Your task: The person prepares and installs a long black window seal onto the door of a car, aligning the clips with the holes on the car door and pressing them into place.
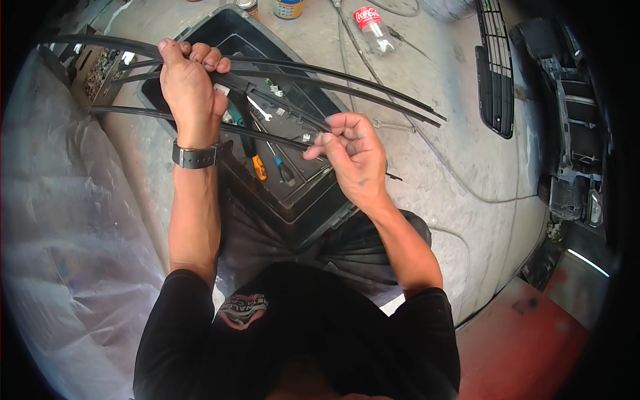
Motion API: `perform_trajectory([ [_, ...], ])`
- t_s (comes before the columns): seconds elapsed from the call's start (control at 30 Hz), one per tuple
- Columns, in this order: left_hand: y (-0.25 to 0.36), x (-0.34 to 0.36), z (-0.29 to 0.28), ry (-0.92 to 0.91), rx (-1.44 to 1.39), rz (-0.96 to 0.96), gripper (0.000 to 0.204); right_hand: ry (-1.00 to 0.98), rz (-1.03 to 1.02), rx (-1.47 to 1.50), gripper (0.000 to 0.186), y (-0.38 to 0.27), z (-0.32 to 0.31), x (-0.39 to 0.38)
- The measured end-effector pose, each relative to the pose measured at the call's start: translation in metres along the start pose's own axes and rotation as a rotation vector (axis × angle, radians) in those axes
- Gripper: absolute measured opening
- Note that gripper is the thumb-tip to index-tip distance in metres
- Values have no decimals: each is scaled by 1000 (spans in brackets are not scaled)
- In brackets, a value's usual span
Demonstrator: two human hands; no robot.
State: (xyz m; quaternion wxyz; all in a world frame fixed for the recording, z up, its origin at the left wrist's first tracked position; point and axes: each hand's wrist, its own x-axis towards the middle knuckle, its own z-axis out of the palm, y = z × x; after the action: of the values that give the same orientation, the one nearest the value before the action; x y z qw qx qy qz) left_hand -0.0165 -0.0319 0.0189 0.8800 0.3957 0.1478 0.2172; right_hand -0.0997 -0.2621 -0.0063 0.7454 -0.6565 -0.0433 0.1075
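Note:
Long thin black strips [373, 91] cross the view above a dark plastic tub [198, 38]. My left hand [188, 90] is closed round one or more of them at the upper left. My right hand [345, 152] pinches the right part of a dark strip [288, 109] over the tub, its fingers curled. Beneath the strips the tub holds an orange-and-black tool [259, 166], a blue-handled screwdriver [283, 169], a small wrench [259, 109] and small metal pieces.
A box of small parts [100, 81] is at upper left, cans [288, 8] and a bottle [377, 37] at the back. A black grille [492, 80] and dark car part [579, 127] stand right, with a red panel [513, 347] below. Cables cross the floor; plastic sheeting [80, 233] lies left.

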Motion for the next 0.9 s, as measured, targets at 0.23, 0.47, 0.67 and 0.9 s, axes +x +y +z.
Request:
perform_trajectory([
  [0.23, -8, 11, -6, -17, -36, -31, 33, -102, 94, 2, 33, -8, -3, 2],
  [0.47, 6, 25, -15, -174, -120, -112, 33, -218, 88, -75, 31, -18, -16, 8],
  [0.67, 5, -7, 17, -366, -50, -200, 43, -125, -23, -184, 26, -32, -20, 22],
  [0.9, -21, -85, 53, -604, -10, -377, 44, 28, -248, -118, 37, -43, -20, 36],
])
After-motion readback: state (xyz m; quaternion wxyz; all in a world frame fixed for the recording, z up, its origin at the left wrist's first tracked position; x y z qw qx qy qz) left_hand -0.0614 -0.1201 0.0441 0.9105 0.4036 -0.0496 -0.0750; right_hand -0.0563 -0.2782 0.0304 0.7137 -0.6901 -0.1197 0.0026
